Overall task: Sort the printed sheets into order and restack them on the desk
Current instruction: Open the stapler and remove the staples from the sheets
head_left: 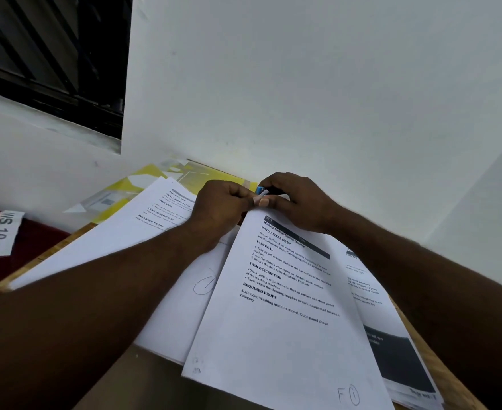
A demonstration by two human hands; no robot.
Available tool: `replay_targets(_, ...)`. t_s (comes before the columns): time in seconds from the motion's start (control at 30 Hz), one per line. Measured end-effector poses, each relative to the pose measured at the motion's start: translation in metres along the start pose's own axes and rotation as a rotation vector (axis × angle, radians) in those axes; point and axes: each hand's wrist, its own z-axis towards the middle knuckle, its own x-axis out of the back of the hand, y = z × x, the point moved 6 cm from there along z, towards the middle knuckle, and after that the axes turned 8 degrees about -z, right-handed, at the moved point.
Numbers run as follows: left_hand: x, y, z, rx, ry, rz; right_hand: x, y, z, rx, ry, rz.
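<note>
A small blue-and-black object (260, 190), mostly hidden in the curled right hand (300, 202), cannot be identified. Just beside it, the left hand (220, 207) pinches the top corner of a white printed sheet (279, 321), which runs from both hands toward the person over other sheets (184, 306) on the wooden desk (454, 392).

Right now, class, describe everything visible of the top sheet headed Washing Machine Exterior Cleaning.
The top sheet is white paper with black text, a dark title band, and a pencilled F and circled 1 at its near edge. It lies over other sheets; the left hand pinches its far corner, beside the right hand gripping a blue thing.
</note>
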Motion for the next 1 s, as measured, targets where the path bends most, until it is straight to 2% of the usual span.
replay_targets(0.1, 0.001, -0.005, 0.001, 0.042, 0.008, -0.055, -0.001, 0.0, 0.001, -0.01, 0.003, 0.021)
replay_targets(0.4, -0.006, -0.004, -0.002, 0.13, -0.115, -0.132, -0.007, 0.01, -0.001, -0.065, 0.012, -0.076)
replay_targets(0.67, -0.004, -0.007, -0.001, 0.095, -0.09, -0.105, -0.005, -0.002, 0.0, -0.155, 0.029, -0.209)
replay_targets(1.0, -0.007, -0.004, -0.003, 0.048, -0.132, -0.078, -0.006, -0.006, -0.002, -0.127, 0.091, -0.298)
